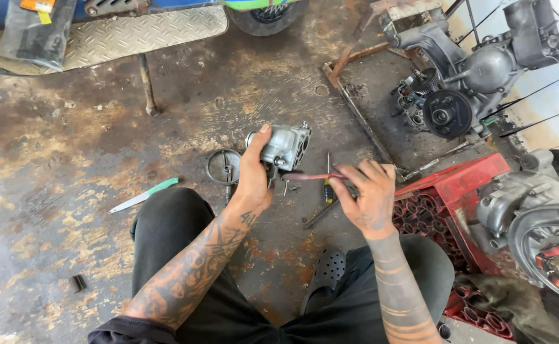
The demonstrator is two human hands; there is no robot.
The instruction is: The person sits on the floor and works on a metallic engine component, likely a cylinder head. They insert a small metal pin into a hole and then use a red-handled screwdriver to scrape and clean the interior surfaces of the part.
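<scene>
My left hand (pixel 252 173) grips a small grey metal carburettor body (pixel 286 146), held up over the stained concrete floor. My right hand (pixel 367 192) pinches a thin red tool (pixel 311 176) whose tip points left toward the underside of the metal part. Both forearms are tattooed and rest over my knees in black trousers. A round metal cap (pixel 223 166) lies on the floor just left of my left hand.
A green-handled knife (pixel 144 194) lies on the floor at left. Screwdrivers (pixel 328 185) lie under my hands. A red plastic crate (pixel 448 197) sits at right, engine parts (pixel 467 76) behind it on a metal tray, another engine casing (pixel 541 223) at far right. A scooter footboard (pixel 133 32) spans the top.
</scene>
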